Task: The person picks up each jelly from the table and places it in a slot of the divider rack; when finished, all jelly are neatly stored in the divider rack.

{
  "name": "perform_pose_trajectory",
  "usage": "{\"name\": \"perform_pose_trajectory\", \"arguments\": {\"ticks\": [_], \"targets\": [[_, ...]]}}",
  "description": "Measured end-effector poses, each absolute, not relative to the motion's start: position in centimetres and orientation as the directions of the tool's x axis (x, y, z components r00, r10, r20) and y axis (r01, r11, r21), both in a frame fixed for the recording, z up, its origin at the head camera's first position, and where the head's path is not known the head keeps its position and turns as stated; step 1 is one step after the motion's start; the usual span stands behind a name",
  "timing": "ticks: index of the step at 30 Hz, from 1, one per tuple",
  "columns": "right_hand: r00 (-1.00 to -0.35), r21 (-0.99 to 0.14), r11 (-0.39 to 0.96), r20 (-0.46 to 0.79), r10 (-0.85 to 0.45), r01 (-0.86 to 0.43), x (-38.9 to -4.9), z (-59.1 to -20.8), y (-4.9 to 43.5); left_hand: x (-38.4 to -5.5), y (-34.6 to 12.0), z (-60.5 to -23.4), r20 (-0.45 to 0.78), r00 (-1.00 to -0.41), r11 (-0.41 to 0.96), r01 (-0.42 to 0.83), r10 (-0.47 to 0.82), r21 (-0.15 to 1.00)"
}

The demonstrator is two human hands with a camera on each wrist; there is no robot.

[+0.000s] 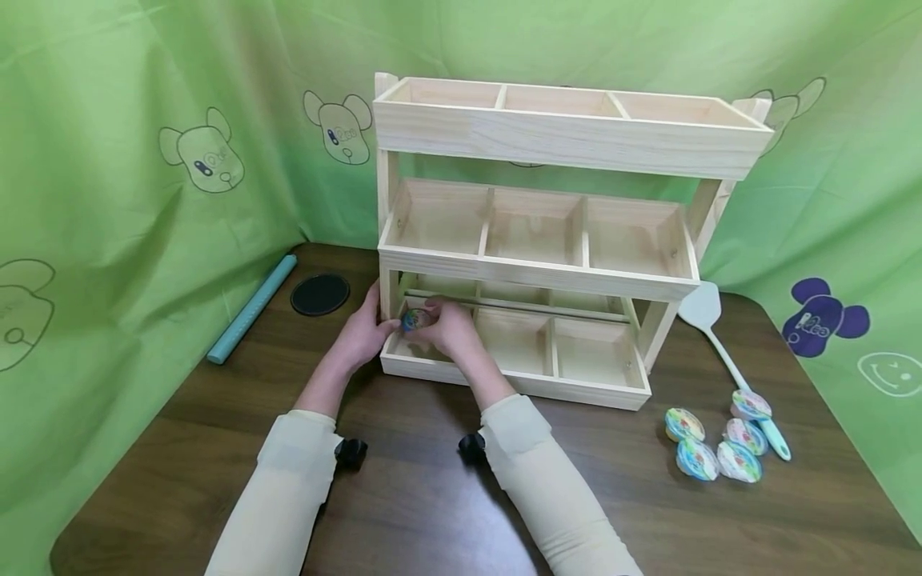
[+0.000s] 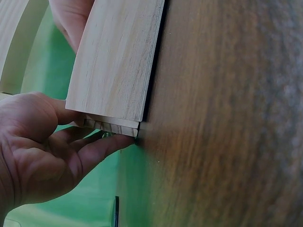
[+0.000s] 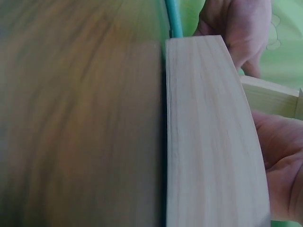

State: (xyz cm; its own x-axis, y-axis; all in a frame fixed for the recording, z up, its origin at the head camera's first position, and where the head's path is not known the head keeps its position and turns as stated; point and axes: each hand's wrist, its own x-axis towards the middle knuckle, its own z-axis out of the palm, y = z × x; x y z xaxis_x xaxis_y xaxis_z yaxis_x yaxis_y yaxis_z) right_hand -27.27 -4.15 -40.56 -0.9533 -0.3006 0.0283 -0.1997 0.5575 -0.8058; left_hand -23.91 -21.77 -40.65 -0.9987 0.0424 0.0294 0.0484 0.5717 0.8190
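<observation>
A three-tier wooden rack (image 1: 569, 140) stands at the back of the table, each tier split into three compartments. At the bottom tier's left compartment, my right hand (image 1: 450, 328) pinches a small jelly cup (image 1: 415, 320) with a colourful printed lid. My left hand (image 1: 362, 332) grips the left end of that tier, its thumb over the side wall close to the cup. In the left wrist view the left hand's fingers (image 2: 97, 153) lie along the tray's end. The right wrist view shows the right hand (image 3: 281, 161) behind the tray's front board (image 3: 208, 132), which hides its fingertips.
Several jelly cups (image 1: 697, 459) sit in a cluster at the right. One cup (image 1: 751, 405) lies over the handle of a white spatula (image 1: 702, 306). A black disc (image 1: 320, 294) and a blue rod (image 1: 252, 310) lie at the left. Green cloth (image 1: 216, 72) surrounds the table.
</observation>
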Motion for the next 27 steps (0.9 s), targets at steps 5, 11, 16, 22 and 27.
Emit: {"name": "perform_pose_trajectory", "arguments": {"ticks": [5,11,16,22,27], "targets": [[-0.953,-0.843,0.488,0.089,-0.290,-0.227,-27.1,-39.6,-3.1,-24.0,-21.7,-40.6,0.032,-0.999,0.578,0.048,0.038,0.815],[-0.942,-0.910,0.324,0.163,-0.293,-0.258,-26.4,-38.9,-1.3,-24.0,-21.7,-40.6,0.022,-0.999,0.560,0.046,0.050,0.827],[-0.938,-0.933,0.255,0.174,-0.300,-0.254,-25.4,-38.6,0.9,-24.0,-21.7,-40.6,0.027,-0.999,0.563,0.049,0.047,0.825],[-0.942,-0.945,0.224,0.169,-0.290,-0.239,-24.0,-38.2,3.9,-24.1,-21.7,-40.7,0.023,-0.998,0.565,0.052,0.059,0.823],[-0.943,-0.954,0.202,0.159,-0.293,-0.224,-22.7,-38.1,6.0,-24.0,-21.8,-40.8,0.020,-0.998,0.546,0.051,0.063,0.836]]}}
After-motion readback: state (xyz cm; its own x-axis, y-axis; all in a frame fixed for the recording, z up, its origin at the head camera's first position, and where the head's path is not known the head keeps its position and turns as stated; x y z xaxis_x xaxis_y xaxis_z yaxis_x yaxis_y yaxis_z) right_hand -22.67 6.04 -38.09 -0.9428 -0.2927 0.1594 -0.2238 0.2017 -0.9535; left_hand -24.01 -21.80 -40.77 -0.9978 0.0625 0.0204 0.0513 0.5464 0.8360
